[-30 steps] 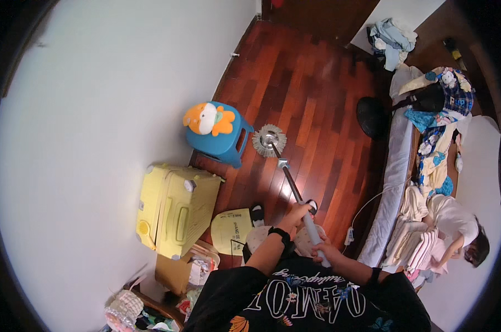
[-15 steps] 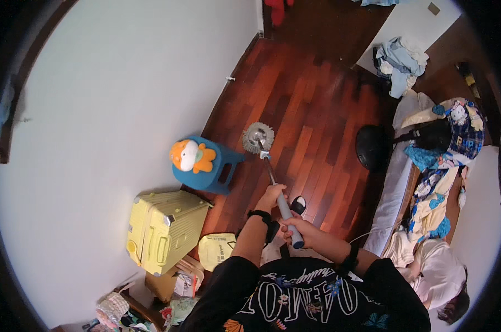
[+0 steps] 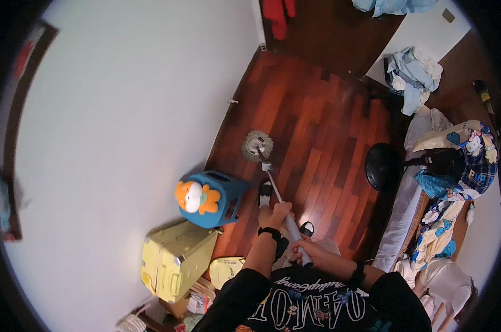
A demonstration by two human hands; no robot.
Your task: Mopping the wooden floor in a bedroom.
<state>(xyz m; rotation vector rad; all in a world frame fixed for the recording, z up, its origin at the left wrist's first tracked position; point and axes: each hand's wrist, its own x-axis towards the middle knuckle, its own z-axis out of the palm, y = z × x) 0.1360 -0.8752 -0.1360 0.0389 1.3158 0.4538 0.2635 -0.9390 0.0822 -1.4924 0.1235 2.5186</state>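
Note:
A mop with a long grey handle [image 3: 280,192] slants away from my body. Its round, pale, stringy head [image 3: 257,146] rests on the reddish wooden floor, between the wall and the middle of the boards. My left hand [image 3: 282,211] is closed round the handle partway along. Nearer my body, my right hand [image 3: 310,252] grips the thick upper end. A blue stool [image 3: 221,206] with an orange-and-white plush toy [image 3: 198,198] lying on it stands left of the handle. My feet in dark-and-white slippers [image 3: 307,228] show on both sides of the handle.
Below the stool, a yellow suitcase [image 3: 187,257] stands by the wall, with a yellow bag [image 3: 226,271] beside it. To the right are a black round-based object [image 3: 382,166] and a bed edge [image 3: 397,213] with patterned bedding. Clothes [image 3: 414,74] are heaped at the far right.
The mop head has slid forward across the floor, farther past the stool. My view has shifted, so the room sits lower in the picture, and my left foot now shows.

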